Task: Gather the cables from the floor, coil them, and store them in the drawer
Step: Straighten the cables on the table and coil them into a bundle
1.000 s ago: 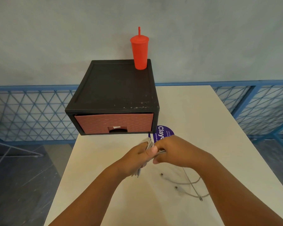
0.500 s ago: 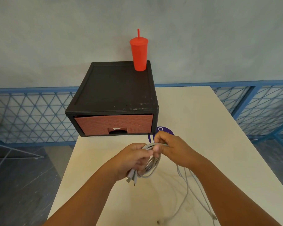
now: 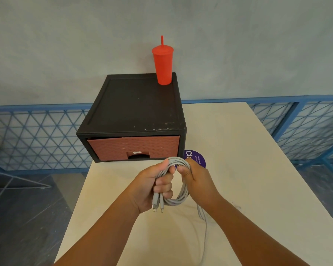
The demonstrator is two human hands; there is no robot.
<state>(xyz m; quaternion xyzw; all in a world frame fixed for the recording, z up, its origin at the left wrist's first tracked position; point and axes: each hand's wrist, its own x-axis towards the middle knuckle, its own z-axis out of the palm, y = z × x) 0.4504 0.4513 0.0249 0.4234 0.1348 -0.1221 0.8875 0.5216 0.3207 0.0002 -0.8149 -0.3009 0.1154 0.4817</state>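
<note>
Presently on view: one cream table, seen from above, set against a grey wall with a blue lattice railing behind it and to either side. Item, cabinet: black, single-bay, standing at the table's far left, its left side overhanging the table edge. Item, drawer: reddish-brown textured front with a notch handle at the lower middle, pushed in, its front just inside the frame. Item, cup: red, lidded, with a straw, upright on the cabinet's far right corner. Item, sticker: round, purple, white lettering, flat on the table just right of the cabinet front, partly covered by the hands. Item, cables: pale grey, several strands gathered into a loop held above the table in front of the drawer; two plug ends hang side by side below the left fist, and one loose strand trails from the coil down across the table toward the near edge. Left hand: closed in a fist around the left side of the coil, thumb pressed over the strands at the top. Right hand: curled around the right side of the coil, thumb tip near the left thumb, the strands passing under its fingers. Both forearms enter from the bottom edge. Floor: dark, visible left of the table.
</note>
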